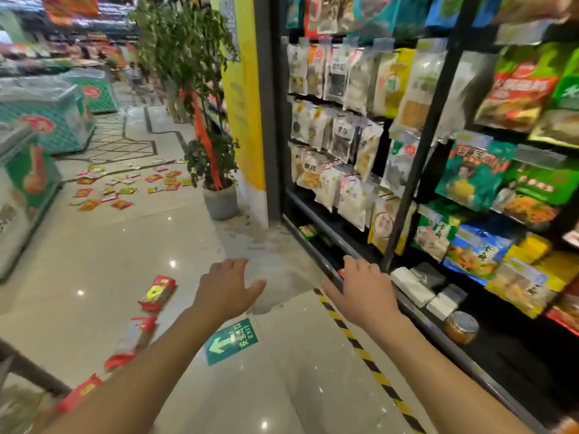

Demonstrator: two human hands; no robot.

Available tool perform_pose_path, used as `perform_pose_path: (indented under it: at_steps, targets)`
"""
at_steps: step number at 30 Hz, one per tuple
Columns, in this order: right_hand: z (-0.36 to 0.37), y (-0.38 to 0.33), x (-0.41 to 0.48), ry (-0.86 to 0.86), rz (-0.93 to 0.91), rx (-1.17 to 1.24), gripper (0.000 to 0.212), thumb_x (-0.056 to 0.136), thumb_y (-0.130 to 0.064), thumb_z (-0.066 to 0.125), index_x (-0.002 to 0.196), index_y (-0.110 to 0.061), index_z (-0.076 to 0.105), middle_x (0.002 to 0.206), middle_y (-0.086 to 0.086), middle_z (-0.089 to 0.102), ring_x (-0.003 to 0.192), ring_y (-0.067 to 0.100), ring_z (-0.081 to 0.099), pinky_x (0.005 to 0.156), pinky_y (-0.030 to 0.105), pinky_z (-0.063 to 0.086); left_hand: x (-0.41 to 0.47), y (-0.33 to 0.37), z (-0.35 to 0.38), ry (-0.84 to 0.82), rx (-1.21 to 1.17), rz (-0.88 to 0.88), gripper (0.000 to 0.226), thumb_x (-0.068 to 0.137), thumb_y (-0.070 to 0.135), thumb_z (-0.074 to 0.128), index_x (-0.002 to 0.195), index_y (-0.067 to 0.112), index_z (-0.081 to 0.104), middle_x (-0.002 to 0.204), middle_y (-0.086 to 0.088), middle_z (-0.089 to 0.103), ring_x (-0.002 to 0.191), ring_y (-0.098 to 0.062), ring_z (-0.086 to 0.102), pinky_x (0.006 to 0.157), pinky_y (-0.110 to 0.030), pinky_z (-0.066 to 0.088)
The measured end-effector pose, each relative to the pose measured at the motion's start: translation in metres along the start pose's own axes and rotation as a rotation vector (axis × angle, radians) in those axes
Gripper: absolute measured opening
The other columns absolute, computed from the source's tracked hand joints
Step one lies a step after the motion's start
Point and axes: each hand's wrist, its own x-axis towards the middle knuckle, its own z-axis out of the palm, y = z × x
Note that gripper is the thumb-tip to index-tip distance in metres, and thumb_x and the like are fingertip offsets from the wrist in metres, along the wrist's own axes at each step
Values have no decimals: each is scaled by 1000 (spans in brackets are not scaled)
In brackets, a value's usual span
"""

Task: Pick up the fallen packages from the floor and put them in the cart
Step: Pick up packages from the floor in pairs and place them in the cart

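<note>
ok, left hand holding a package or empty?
Empty: the left hand has fingers spread, gripping nothing; the nearest red package lies on the floor.

- Stretches left arm [134,374] forward from the lower left corner, bare and nearly straight.
- Holds left hand [227,285] palm down, fingers loosely bent forward, thumb pointing right.
- Stretches right arm [445,374] forward from the lower right, bare and nearly straight.
- Holds right hand [360,288] palm down, fingers slightly spread and relaxed, thumb pointing left.
- Places both hands at about the same height, near each other but apart, thumbs facing, gripping nothing.
</note>
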Motion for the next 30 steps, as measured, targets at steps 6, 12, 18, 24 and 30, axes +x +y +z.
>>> perform_pose_path:
  at_steps: [6,12,18,24,30]
  targets:
    - [29,-58,46,-76,-262,41,77,105,-71,42,157,-15,39,155,11,53,141,35,50,113,48,41,-23,-54,5,42,32,-274,77,103,67,51,164,22,39,168,-6,45,151,-33,43,118,-46,41]
    - [46,-159,72,-103,-529,37,77,104,-73,39,157,-17,37,152,10,54,139,34,51,110,45,42,-58,-134,-8,134,3,-559,75,101,67,54,161,22,45,162,-6,51,145,-32,49,115,-43,44]
    - [71,-269,78,-159,-749,4,82,105,-74,36,163,-16,32,156,10,52,141,33,50,111,44,43,-84,-222,-15,183,-21,-795,79,99,68,58,161,20,47,158,-8,56,144,-32,54,114,-45,48]
    - [100,-377,89,-205,-838,-60,83,105,-74,34,163,-15,31,158,10,49,140,34,50,110,44,43,-75,-315,-19,183,-60,-875,74,99,67,57,156,20,52,150,-9,63,135,-34,60,106,-46,52]
    - [119,-473,125,-169,-843,-104,79,105,-73,34,159,-16,37,154,10,54,134,32,55,105,43,46,-36,-409,-28,194,-133,-866,72,99,67,58,152,19,54,151,-7,62,136,-30,59,110,-49,53]
